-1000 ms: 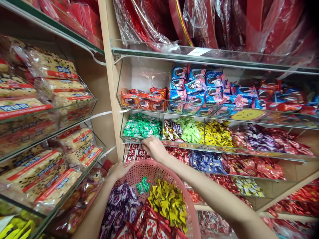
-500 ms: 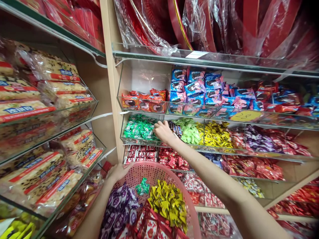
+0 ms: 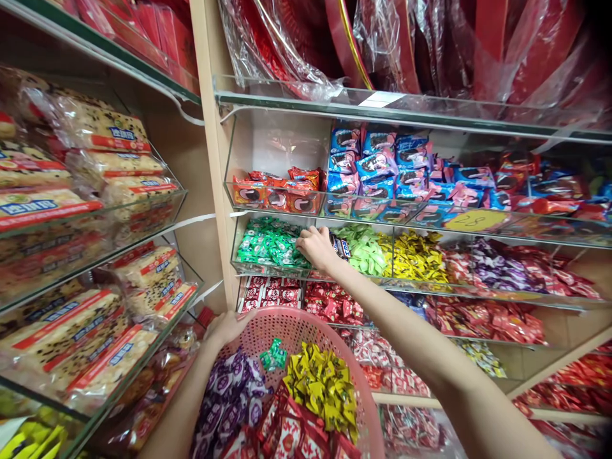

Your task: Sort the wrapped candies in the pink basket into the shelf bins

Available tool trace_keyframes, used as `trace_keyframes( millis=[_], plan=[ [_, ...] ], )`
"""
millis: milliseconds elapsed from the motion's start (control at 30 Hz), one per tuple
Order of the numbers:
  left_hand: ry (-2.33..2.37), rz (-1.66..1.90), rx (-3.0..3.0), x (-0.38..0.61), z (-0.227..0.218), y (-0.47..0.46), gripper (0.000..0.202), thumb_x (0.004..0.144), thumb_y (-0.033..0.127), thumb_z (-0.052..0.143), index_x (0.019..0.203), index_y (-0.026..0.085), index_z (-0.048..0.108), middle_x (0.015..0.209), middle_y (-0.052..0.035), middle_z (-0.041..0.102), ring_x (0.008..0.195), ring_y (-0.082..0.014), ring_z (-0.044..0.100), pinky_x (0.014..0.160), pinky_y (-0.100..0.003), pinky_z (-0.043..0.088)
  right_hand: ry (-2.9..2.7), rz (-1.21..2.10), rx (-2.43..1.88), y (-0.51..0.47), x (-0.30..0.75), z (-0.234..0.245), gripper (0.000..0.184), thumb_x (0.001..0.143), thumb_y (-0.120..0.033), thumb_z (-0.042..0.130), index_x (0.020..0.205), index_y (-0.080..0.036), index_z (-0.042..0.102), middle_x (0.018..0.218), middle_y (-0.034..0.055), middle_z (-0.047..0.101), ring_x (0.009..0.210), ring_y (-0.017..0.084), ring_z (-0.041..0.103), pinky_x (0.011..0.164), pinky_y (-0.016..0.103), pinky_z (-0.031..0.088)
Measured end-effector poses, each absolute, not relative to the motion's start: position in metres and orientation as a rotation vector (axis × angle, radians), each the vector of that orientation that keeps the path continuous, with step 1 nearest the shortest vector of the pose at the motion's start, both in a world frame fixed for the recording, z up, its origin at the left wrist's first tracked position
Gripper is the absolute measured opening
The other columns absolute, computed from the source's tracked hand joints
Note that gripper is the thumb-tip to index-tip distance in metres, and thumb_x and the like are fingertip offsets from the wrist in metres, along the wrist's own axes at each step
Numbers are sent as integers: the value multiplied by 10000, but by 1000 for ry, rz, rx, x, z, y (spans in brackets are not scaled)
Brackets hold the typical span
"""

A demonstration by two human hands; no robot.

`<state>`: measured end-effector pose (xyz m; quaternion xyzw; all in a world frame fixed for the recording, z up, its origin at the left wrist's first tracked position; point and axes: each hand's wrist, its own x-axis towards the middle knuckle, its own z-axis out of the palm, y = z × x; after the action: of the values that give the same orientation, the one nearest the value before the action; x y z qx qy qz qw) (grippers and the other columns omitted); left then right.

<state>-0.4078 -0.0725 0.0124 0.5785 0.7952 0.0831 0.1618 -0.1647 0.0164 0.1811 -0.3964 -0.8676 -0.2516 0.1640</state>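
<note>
My left hand point(image 3: 228, 328) grips the far left rim of a pink perforated plastic basket point(image 3: 356, 363). Inside the basket lie purple-wrapped candies point(image 3: 229, 401), yellow-wrapped candies point(image 3: 322, 386), red-and-white packets point(image 3: 289, 437) and a small cluster of green-wrapped candies point(image 3: 273, 356). My right hand point(image 3: 316, 248) reaches into a glass-fronted shelf bin, its fingers curled down at the edge of the green candy pile point(image 3: 270, 242). What its fingertips hold, if anything, is hidden. Just right of that hand are dark-wrapped bars point(image 3: 340, 246) and pale green candies point(image 3: 368, 250).
Low glass fronts point(image 3: 268, 271) edge the shelf bins. Above are blue cookie packets point(image 3: 377, 166) and a yellow price tag point(image 3: 475, 220); below sit red candies point(image 3: 335, 303). Long wrapped snack bars point(image 3: 108, 350) fill the left shelves, divided off by a wooden upright point(image 3: 213, 159).
My right hand has shifted slightly to the right along the green candies, its fingers more curled. My left hand still holds the basket rim, and the contents look the same.
</note>
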Motion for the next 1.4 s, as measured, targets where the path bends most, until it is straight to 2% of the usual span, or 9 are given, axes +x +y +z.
trace_keyframes(
  millis=[300, 433, 567, 667, 767, 900, 1067, 1200, 1400],
  plan=[
    [2263, 222, 1659, -403, 15, -72, 1024, 585, 875, 158, 1034, 105, 663, 1073, -251, 623, 1032, -402, 562, 819, -439, 444, -2349, -302, -946, -16, -155, 193, 175, 890, -253, 466, 876, -204, 634, 902, 33, 633, 893, 184, 461, 739, 292, 254],
    [2275, 222, 1649, -401, 15, -70, 1037, 573, 880, 176, 1061, 98, 650, 1093, -248, 614, 1052, -393, 552, 826, -418, 445, -2516, 62, -782, -48, -169, 141, 149, 880, -209, 479, 867, -188, 626, 829, 11, 653, 805, 138, 509, 720, 243, 311],
    [2268, 213, 1670, -400, 14, -70, 1011, 589, 867, 179, 1048, 107, 664, 1073, -239, 627, 1051, -386, 555, 813, -408, 451, -2737, 301, -886, -60, -184, 61, 124, 828, -150, 517, 770, -174, 624, 720, 0, 642, 667, 113, 528, 628, 217, 326],
    [2269, 209, 1690, -400, 13, -70, 978, 613, 851, 170, 1051, 131, 668, 1060, -215, 642, 1037, -380, 566, 805, -415, 455, -2807, 359, -1063, -58, -191, 18, 125, 773, -102, 534, 733, -173, 629, 725, 14, 654, 653, 125, 540, 582, 220, 321],
    [2282, 192, 1691, -401, 12, -72, 947, 621, 844, 186, 1028, 147, 680, 1044, -196, 655, 1021, -373, 577, 802, -410, 459, -2809, 322, -1123, -57, -195, 5, 149, 769, -94, 523, 743, -185, 638, 748, 31, 664, 669, 141, 551, 585, 231, 335],
    [2311, 194, 1661, -403, 12, -73, 978, 606, 856, 185, 1021, 120, 679, 1053, -219, 644, 1022, -378, 575, 803, -406, 461, -2768, 148, -1074, -58, -199, 30, 130, 825, -149, 501, 810, -178, 627, 794, 53, 658, 772, 163, 552, 674, 252, 360],
    [2283, 201, 1671, -404, 13, -74, 989, 607, 858, 167, 1020, 118, 677, 1041, -225, 647, 1013, -379, 580, 806, -413, 461, -2635, -124, -863, -47, -195, 111, 183, 894, -218, 437, 896, -179, 616, 863, 43, 650, 824, 157, 511, 729, 260, 329],
    [2286, 183, 1671, -403, 14, -75, 975, 615, 849, 179, 1006, 112, 683, 1027, -226, 652, 1000, -380, 587, 798, -419, 464, -2461, -501, -1088, -23, -188, 169, 220, 906, -194, 401, 896, -162, 619, 875, 77, 627, 878, 199, 469, 736, 308, 290],
    [2275, 205, 1682, -405, 12, -76, 1002, 608, 857, 144, 1039, 120, 669, 1034, -229, 648, 1021, -399, 569, 816, -450, 449, -2377, -765, -1296, 5, -188, 178, 221, 858, -141, 440, 875, -126, 660, 937, 141, 603, 935, 253, 426, 748, 361, 272]
  ],
)
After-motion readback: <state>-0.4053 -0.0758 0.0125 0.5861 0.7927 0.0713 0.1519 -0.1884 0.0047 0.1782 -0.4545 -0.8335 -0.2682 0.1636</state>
